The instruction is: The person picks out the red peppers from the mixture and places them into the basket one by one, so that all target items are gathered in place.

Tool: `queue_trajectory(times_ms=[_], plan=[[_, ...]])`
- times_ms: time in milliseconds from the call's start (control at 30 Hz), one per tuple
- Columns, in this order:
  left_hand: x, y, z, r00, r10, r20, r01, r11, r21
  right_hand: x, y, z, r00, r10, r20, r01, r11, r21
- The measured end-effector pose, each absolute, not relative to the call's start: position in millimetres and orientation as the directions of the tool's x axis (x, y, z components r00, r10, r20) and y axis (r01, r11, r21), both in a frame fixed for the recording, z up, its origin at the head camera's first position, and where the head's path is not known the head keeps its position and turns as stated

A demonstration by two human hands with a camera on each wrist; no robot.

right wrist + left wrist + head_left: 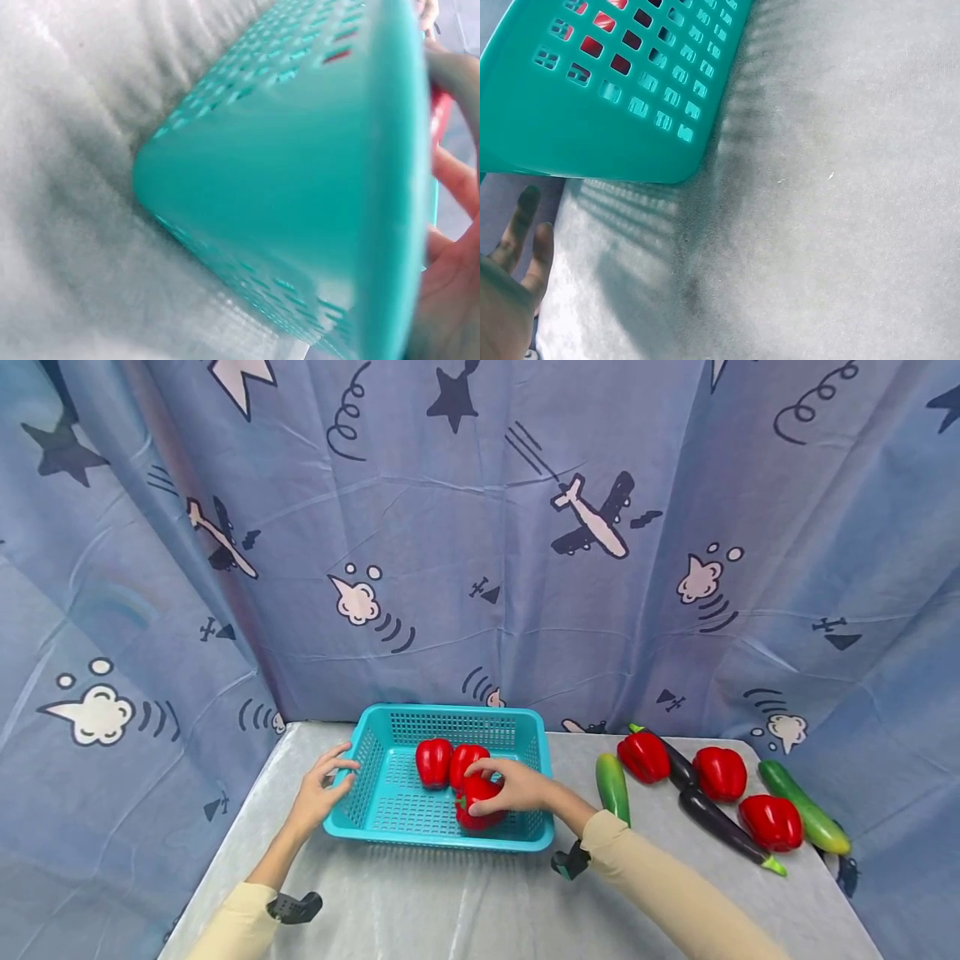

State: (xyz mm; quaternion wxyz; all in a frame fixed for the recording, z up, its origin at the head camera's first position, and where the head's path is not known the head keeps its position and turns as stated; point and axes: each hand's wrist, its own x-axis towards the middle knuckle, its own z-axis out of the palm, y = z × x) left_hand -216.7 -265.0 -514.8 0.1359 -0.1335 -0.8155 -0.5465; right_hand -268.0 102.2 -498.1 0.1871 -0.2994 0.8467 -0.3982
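A turquoise plastic basket (pixel 390 839) stands on the table with three red bell peppers inside. My right hand (pixel 517 787) reaches over its right side and grips the nearest bell pepper (pixel 474 817), fingers on top and thumb at the front. The other two, a left bell pepper (pixel 433 763) and a middle bell pepper (pixel 468 760), sit just behind it. At the basket's left rim is my left hand (pixel 318 795), fingers spread and holding nothing; whether it touches the rim I cannot tell. In the right wrist view the basket wall (pixel 262 195) hides most of the gripped pepper.
Right of the basket lie a cucumber (pixel 613 787), a larger cucumber (pixel 806 810), two eggplants including a near eggplant (pixel 720 818), and three more bell peppers, one being the front bell pepper (pixel 772 823). A patterned blue curtain (pixel 450 568) hangs behind the table (pixel 420 902).
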Motion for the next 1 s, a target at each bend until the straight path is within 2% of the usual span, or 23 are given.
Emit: queue_trajectory(times_ms=[267, 500, 700, 933, 1000], plan=[[-216.2, -265.3, -515.8, -0.930, 0.063, 0.363, 0.362, 0.347, 0.865, -271.6, 109.0, -493.6, -0.735, -0.678, 0.004, -0.373, 0.400, -0.837], [-215.6, -264.5, -516.8, -0.924, 0.063, 0.378, 0.375, 0.350, 0.858, -273.1, 116.5, -488.5, -0.723, -0.690, -0.035, -0.263, 0.322, -0.910], [-215.8, -263.7, -516.5, -0.922, 0.064, 0.382, 0.379, 0.347, 0.858, -274.6, 120.8, -486.3, -0.741, -0.670, -0.042, -0.182, 0.261, -0.948], [-215.6, -263.3, -515.0, -0.925, 0.067, 0.374, 0.371, 0.380, 0.848, -277.7, 125.5, -487.4, -0.744, -0.665, 0.065, -0.310, 0.257, -0.915], [-217.0, -263.9, -517.7, -0.923, 0.068, 0.380, 0.376, 0.379, 0.846, -278.6, 127.2, -488.3, -0.749, -0.661, 0.057, -0.303, 0.264, -0.916]])
